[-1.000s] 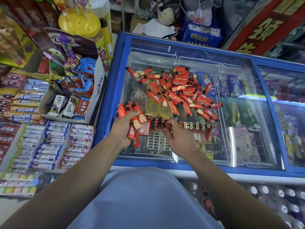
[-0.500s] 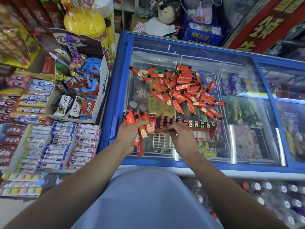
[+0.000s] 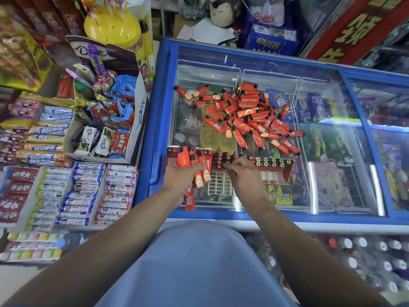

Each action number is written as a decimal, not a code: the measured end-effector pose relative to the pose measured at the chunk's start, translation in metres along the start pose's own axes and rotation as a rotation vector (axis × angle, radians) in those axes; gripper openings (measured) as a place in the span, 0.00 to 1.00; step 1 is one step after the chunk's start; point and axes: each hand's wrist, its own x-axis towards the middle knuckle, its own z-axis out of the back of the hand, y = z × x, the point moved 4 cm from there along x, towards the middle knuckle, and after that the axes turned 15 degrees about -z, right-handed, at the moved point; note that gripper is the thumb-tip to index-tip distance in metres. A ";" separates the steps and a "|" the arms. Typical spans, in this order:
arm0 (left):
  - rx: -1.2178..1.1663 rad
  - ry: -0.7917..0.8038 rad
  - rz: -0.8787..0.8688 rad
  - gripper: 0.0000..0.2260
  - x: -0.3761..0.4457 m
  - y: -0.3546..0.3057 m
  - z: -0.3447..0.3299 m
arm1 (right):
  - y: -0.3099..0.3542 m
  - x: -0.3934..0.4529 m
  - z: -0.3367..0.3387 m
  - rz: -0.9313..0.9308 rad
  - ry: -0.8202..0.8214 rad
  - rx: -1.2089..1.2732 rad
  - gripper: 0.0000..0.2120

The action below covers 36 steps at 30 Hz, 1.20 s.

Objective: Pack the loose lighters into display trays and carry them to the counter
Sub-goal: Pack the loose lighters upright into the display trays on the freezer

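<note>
A heap of loose red lighters (image 3: 245,117) lies on the glass lid of the blue freezer (image 3: 161,120). Nearer to me on the lid stands a red display tray (image 3: 276,171), with rows of lighters upright in its left and back part. My left hand (image 3: 179,178) grips a fanned bundle of red lighters (image 3: 192,165) just left of the tray. My right hand (image 3: 241,176) rests over the tray's left half, its fingertips pinching a lighter among the black lighter tops there.
Left of the freezer are open boxes of chocolate bars (image 3: 104,138) and rows of candy rolls (image 3: 88,191). A yellow lollipop tub (image 3: 112,25) stands behind them. Drink bottles (image 3: 354,258) fill the shelf below the freezer's front edge.
My left hand has lifted its lighter bundle up and closer to the tray. My right hand has stayed at the tray's left rows, its fingers shifting along the lighter tops.
</note>
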 end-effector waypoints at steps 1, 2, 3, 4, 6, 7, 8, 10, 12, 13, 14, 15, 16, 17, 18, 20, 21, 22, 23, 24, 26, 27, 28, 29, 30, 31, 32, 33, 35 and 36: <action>-0.015 -0.006 0.012 0.07 0.000 0.000 0.000 | 0.000 0.000 -0.002 0.002 0.015 -0.012 0.11; -0.031 -0.013 0.026 0.07 0.000 0.001 0.000 | 0.001 -0.001 -0.003 -0.001 0.024 -0.023 0.11; -0.048 -0.021 0.041 0.08 0.000 0.001 0.000 | 0.002 -0.001 -0.002 -0.006 0.019 -0.026 0.12; -0.069 -0.031 0.058 0.10 0.000 0.001 0.000 | 0.004 -0.002 0.000 -0.006 0.001 -0.009 0.12; -0.128 -0.051 0.080 0.15 -0.001 0.000 -0.002 | 0.012 -0.009 0.012 -0.048 -0.020 0.112 0.08; -0.158 -0.061 0.081 0.17 -0.001 -0.001 -0.002 | 0.016 -0.013 0.017 -0.118 0.029 0.214 0.05; -0.182 -0.070 0.077 0.18 -0.001 -0.002 -0.003 | 0.021 -0.018 0.020 -0.218 0.153 0.339 0.02; -0.208 -0.088 0.057 0.19 -0.001 -0.004 -0.005 | 0.034 -0.034 0.016 -0.440 0.508 0.605 0.07; -0.230 -0.100 0.032 0.18 -0.003 -0.005 -0.007 | 0.045 -0.049 0.010 -0.574 0.747 0.805 0.13; -0.236 -0.099 0.025 0.15 -0.005 -0.006 -0.009 | 0.048 -0.054 0.008 -0.591 0.782 0.847 0.15; -0.236 -0.097 0.024 0.12 -0.007 -0.007 -0.011 | 0.050 -0.057 0.006 -0.594 0.786 0.860 0.16; -0.231 -0.092 0.028 0.09 -0.009 -0.007 -0.013 | 0.051 -0.058 0.005 -0.590 0.771 0.852 0.17; -0.223 -0.089 0.031 0.08 -0.011 -0.007 -0.014 | 0.051 -0.059 0.004 -0.579 0.754 0.829 0.17; -0.220 -0.089 0.028 0.08 -0.012 -0.006 -0.015 | 0.050 -0.059 0.003 -0.569 0.752 0.796 0.17; -0.228 -0.090 0.026 0.08 -0.012 -0.005 -0.016 | 0.048 -0.060 0.002 -0.563 0.773 0.759 0.18; -0.247 -0.093 0.045 0.08 -0.012 -0.002 -0.016 | 0.043 -0.064 0.000 -0.569 0.866 0.707 0.17; -0.252 -0.099 0.057 0.07 -0.011 -0.001 -0.015 | 0.040 -0.066 0.001 -0.577 0.917 0.693 0.16; -0.259 -0.111 0.063 0.08 -0.010 -0.001 -0.013 | 0.037 -0.068 0.002 -0.579 0.949 0.683 0.17; -0.265 -0.123 0.064 0.10 -0.007 0.000 -0.010 | 0.033 -0.069 0.004 -0.575 0.955 0.677 0.17; -0.270 -0.129 0.062 0.13 -0.004 0.001 -0.008 | 0.028 -0.069 0.007 -0.562 0.932 0.663 0.17; -0.250 -0.132 0.059 0.15 -0.001 0.003 -0.004 | 0.019 -0.067 0.013 -0.514 0.831 0.600 0.15; -0.231 -0.130 0.061 0.16 -0.002 0.004 -0.003 | 0.015 -0.065 0.015 -0.492 0.779 0.571 0.14; -0.210 -0.127 0.061 0.16 -0.002 0.007 -0.003 | 0.010 -0.063 0.017 -0.480 0.733 0.557 0.13; -0.183 -0.119 0.062 0.16 -0.004 0.009 -0.003 | 0.006 -0.061 0.017 -0.472 0.695 0.558 0.12; -0.158 -0.109 0.061 0.16 -0.006 0.012 -0.003 | 0.002 -0.059 0.018 -0.464 0.661 0.557 0.11; -0.133 -0.100 0.060 0.14 -0.009 0.013 -0.004 | -0.002 -0.056 0.017 -0.458 0.630 0.549 0.10; -0.114 -0.090 0.060 0.12 -0.011 0.015 -0.005 | -0.006 -0.054 0.017 -0.452 0.603 0.530 0.08; -0.098 -0.078 0.061 0.11 -0.014 0.016 -0.006 | -0.009 -0.051 0.017 -0.449 0.575 0.505 0.06; -0.075 -0.056 0.061 0.11 -0.018 0.017 -0.008 | -0.013 -0.046 0.019 -0.449 0.504 0.462 0.03; -0.072 -0.052 0.060 0.10 -0.019 0.017 -0.008 | -0.015 -0.043 0.020 -0.446 0.458 0.435 0.04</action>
